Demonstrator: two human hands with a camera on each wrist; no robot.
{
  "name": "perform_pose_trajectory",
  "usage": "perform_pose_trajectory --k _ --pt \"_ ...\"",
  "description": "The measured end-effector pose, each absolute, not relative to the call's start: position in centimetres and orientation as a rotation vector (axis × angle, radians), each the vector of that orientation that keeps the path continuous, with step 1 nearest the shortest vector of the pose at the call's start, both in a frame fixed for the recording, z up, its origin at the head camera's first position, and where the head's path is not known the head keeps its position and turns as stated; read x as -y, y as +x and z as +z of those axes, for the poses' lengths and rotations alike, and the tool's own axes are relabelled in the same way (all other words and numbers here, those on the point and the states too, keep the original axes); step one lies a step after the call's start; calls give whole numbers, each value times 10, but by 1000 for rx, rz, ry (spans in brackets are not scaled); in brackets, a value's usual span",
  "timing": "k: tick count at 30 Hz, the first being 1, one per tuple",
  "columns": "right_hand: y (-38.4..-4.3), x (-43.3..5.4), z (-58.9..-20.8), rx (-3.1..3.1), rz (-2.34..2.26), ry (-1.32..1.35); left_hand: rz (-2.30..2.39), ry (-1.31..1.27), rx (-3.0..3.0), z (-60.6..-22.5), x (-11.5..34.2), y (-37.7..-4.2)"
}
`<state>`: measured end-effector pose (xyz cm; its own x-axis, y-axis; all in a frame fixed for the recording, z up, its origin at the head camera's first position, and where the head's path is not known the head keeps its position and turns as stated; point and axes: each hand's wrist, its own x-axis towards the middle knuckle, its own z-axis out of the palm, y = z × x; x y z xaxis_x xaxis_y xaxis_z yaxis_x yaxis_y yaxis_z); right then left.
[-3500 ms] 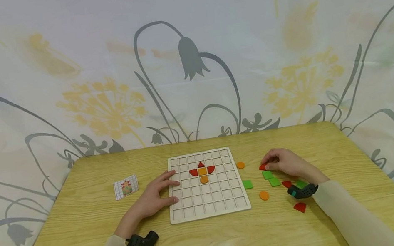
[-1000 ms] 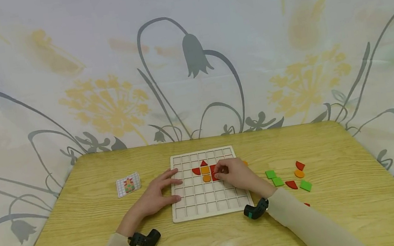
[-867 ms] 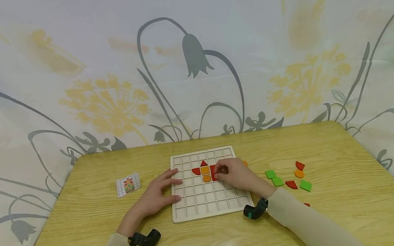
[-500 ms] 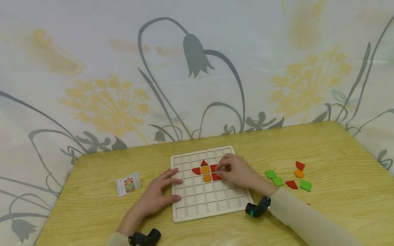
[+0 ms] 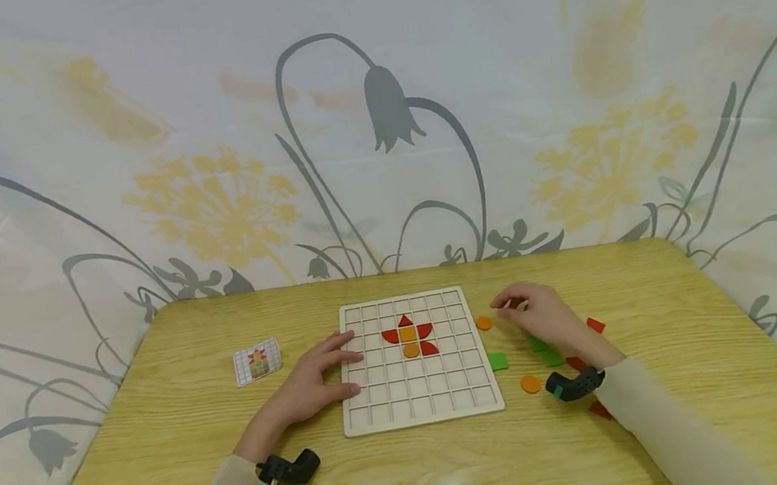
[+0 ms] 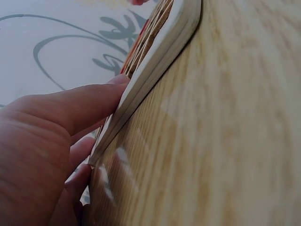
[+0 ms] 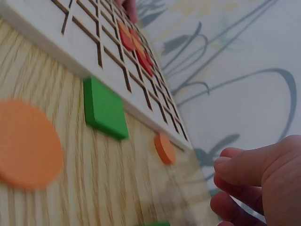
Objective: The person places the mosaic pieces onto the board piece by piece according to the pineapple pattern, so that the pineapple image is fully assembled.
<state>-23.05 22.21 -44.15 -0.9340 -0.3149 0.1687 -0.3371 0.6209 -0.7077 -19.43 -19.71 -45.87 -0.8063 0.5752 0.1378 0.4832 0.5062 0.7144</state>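
A white gridded board lies on the table. My left hand rests on its left edge with fingers spread; the left wrist view has the thumb against the rim. In the cells sit a red triangle, an orange square with a red quarter circle on either side, and an orange disc. A red quarter circle lies just right of that disc. Beyond the board's right edge hovers my right hand, fingers loosely bent and nothing between them, near a loose orange disc.
A pattern card lies left of the board. To the right are a green square at the edge, another orange disc, and green and red pieces partly under the right arm. A flowered curtain stands behind the table.
My right hand brought a red quarter circle from the right onto the board, let it go beside the orange disc, and has moved back right. The left hand stays at the board's edge.
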Motion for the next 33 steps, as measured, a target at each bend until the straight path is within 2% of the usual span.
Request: perform_pose_trajectory --k 9,15,33 --pt "-222 -302 -439 2900 1080 398 1192 928 -2619 -462 197 -197" --pt "-211 -336 -441 2988 1043 309 1197 923 -2607 -463 197 -197" --pt "-207 -352 -443 3008 1280 435 1192 916 -2630 -461 197 -195"
